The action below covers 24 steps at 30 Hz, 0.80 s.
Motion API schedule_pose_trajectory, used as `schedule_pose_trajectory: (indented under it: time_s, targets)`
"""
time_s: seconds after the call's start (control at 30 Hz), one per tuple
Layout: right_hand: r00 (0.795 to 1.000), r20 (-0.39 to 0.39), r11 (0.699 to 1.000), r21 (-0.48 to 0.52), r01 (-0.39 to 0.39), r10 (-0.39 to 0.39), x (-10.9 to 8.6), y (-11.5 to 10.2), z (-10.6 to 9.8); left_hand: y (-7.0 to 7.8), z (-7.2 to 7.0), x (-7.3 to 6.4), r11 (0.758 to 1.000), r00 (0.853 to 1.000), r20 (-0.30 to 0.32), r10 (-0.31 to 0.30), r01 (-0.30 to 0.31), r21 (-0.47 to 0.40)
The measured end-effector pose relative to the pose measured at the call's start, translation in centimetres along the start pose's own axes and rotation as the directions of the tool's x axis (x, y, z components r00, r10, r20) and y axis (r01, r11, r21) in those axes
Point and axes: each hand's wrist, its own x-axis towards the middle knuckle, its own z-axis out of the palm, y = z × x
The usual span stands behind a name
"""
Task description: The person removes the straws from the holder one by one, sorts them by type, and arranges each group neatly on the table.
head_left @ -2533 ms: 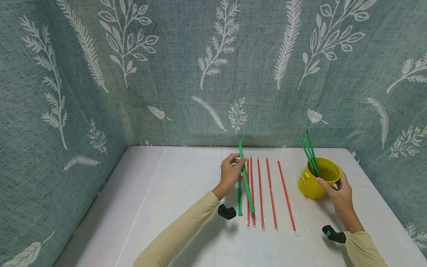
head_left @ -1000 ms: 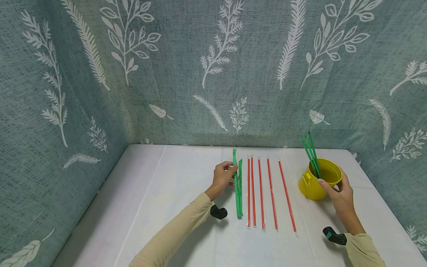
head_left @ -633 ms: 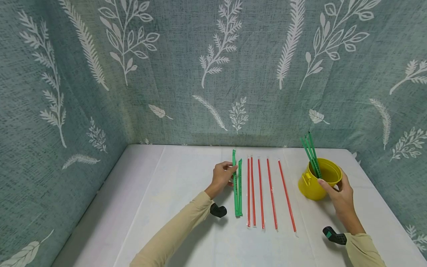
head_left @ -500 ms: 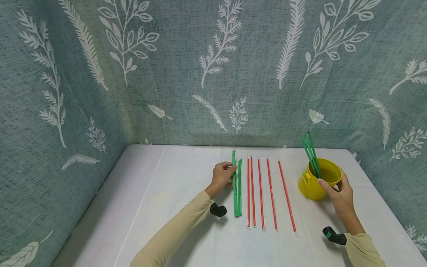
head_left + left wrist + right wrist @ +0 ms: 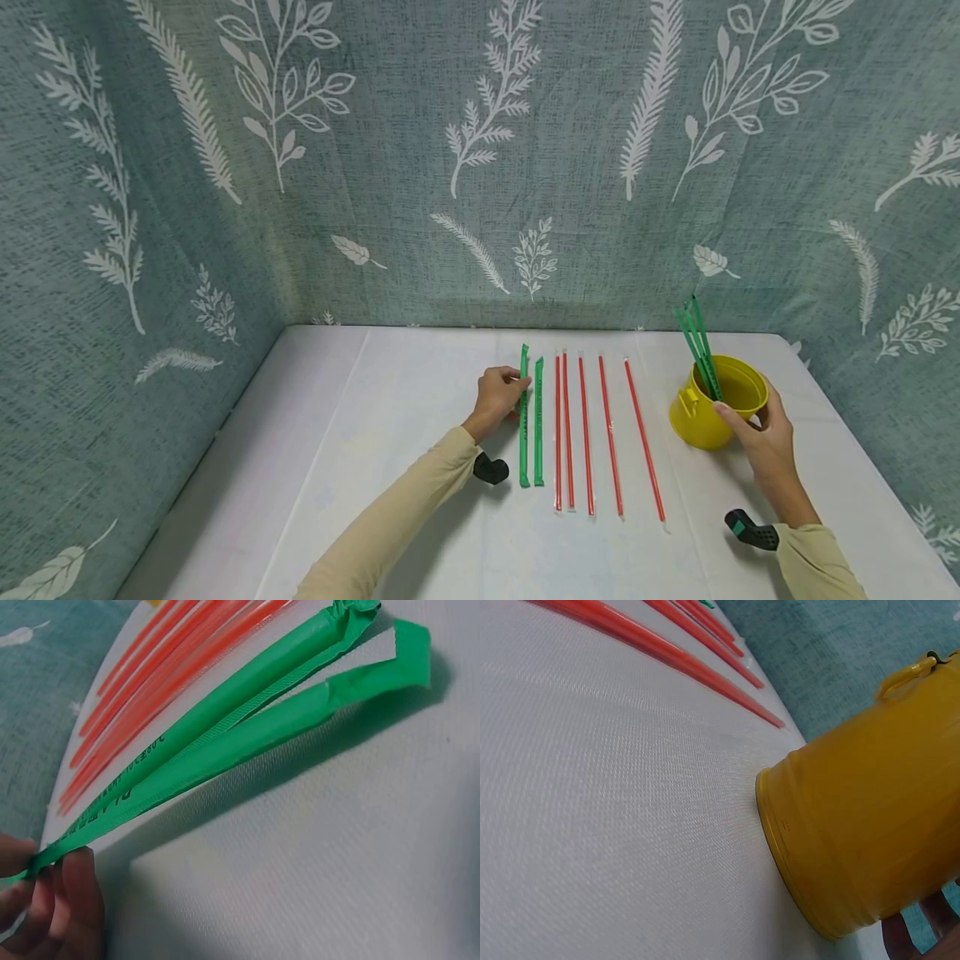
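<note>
My left hand (image 5: pixel 497 402) pinches a green paper-wrapped straw (image 5: pixel 524 450) near its far end, between thumb and fingers. In the left wrist view this wrapped straw (image 5: pixel 262 739) lies close alongside a second green wrapped straw (image 5: pixel 277 664), its near end bent and casting a shadow. That second one (image 5: pixel 539 425) lies parallel, just right of it in the head view. At the right, my right hand (image 5: pixel 771 446) grips a small yellow bucket (image 5: pixel 693 429) by its side, thumb at the rim. Several green straws (image 5: pixel 699 346) lean out of the bucket.
Several red straws in clear wrappers (image 5: pixel 587 450) lie in a row between the green straws and the bucket, the rightmost slanted. A white cloth (image 5: pixel 405 400) covers the table, with a patterned green-grey curtain (image 5: pixel 390 275) behind and at the sides.
My left hand has moved left and down with the green straw, from over the red straws to the left side of the other green straw. My right hand stays on the bucket.
</note>
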Motion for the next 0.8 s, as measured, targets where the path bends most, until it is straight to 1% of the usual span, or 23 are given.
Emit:
schedule_pose_trajectory:
  time_s: [0.13,0.23,0.3,0.4,0.53,0.67,0.73,0.8]
  targets:
    - [1.0,0.0,1.0,0.001,0.003,-0.003,0.01,0.1,-0.02,-0.28,0.28,0.31,0.996,1.0,-0.025,0.019,-0.017,0.092]
    - [1.0,0.0,1.0,0.002,0.0,0.0,0.08,0.16,-0.05,-0.4,0.47,0.49,0.986,0.998,-0.046,0.047,-0.039,0.162]
    - [1.0,0.002,1.0,0.003,-0.006,0.006,0.11,0.18,-0.08,-0.44,0.62,0.57,0.978,0.996,-0.056,0.069,-0.056,0.2]
    - [1.0,0.005,1.0,-0.002,-0.018,0.018,0.1,0.21,-0.13,-0.41,0.73,0.55,0.969,0.994,-0.06,0.092,-0.075,0.235]
    - [1.0,0.007,1.0,-0.006,-0.025,0.025,0.12,0.2,-0.17,-0.32,0.77,0.39,0.946,0.99,-0.066,0.127,-0.101,0.309]
    - [1.0,0.009,1.0,-0.007,-0.022,0.022,0.1,0.15,-0.15,-0.12,0.79,0.08,0.912,0.984,-0.087,0.155,-0.108,0.396]
    - [1.0,0.009,1.0,-0.008,-0.019,0.019,0.09,0.14,-0.13,0.06,0.79,-0.09,0.904,0.983,-0.094,0.158,-0.105,0.415]
    - [1.0,0.008,1.0,-0.009,-0.016,0.016,0.11,0.14,-0.13,0.2,0.77,-0.23,0.902,0.982,-0.095,0.164,-0.11,0.418]
